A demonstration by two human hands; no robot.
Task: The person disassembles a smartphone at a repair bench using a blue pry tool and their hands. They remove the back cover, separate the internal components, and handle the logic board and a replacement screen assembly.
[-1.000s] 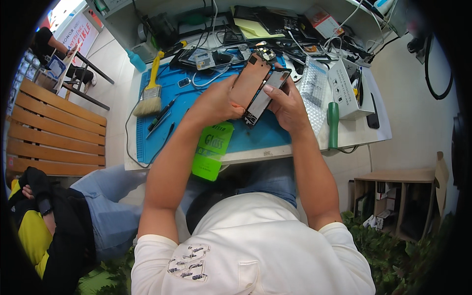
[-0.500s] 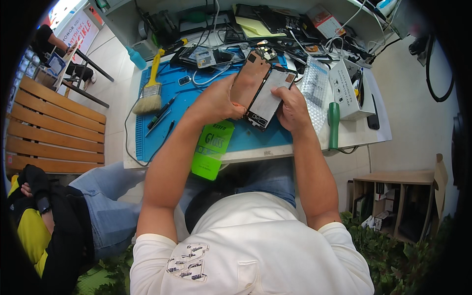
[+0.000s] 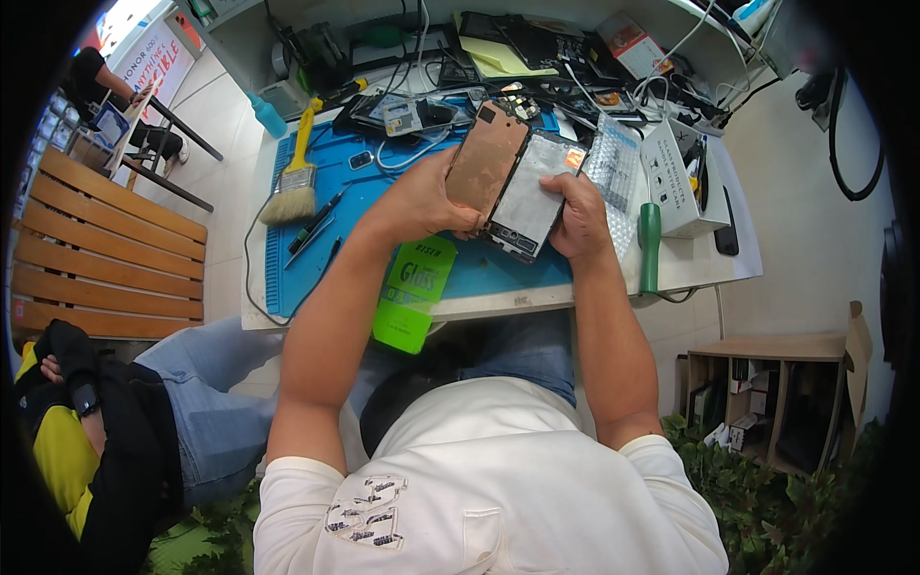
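Held above a blue mat point(image 3: 287, 268) is an opened phone: one half point(image 3: 484, 158) is copper-coloured, the other point(image 3: 532, 201) silvery, with small components at its lower end and an orange patch near the top. My left hand point(image 3: 426, 201) grips the copper half by its lower left side. My right hand point(image 3: 580, 216) grips the silvery half's right edge, thumb on its face. A bright green glass package point(image 3: 407, 316) lies below my left hand. A yellow-handled brush point(image 3: 287, 196) and thin screwdrivers point(image 3: 316, 220) lie to the left, and bubble wrap point(image 3: 618, 144) to the right.
A green-handled tool point(image 3: 649, 244) and white box point(image 3: 671, 168) sit at the right. Phone parts and cables point(image 3: 412, 115) crowd the back. A person in black and yellow point(image 3: 67, 450) sits beside me at left, near a slatted bench point(image 3: 105, 249); another person point(image 3: 91, 77) is farther back.
The silvery half has swung out to the right and opened flatter, showing more of its face and the orange patch. My right hand has shifted slightly right with it.
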